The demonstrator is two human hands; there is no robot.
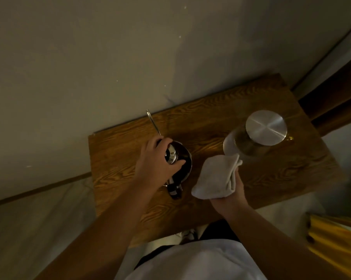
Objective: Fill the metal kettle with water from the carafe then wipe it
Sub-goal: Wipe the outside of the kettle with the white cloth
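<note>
The metal kettle (183, 158) stands on the left half of a small wooden table (271, 174), its thin spout (152, 122) pointing to the far left and its dark handle toward me. My left hand (156, 162) rests over the kettle's top, fingers closed around the lid knob. My right hand (231, 196) holds a folded white cloth (215, 176) just to the right of the kettle, not touching it. The glass carafe (251, 142) with a round metal lid stands at the table's right side, beyond the cloth.
A pale wall runs close behind the table's far edge. Light fabric lies low to the left. A yellow object (336, 239) sits at the lower right and dark wood (332, 102) at the upper right. My white shirt fills the bottom.
</note>
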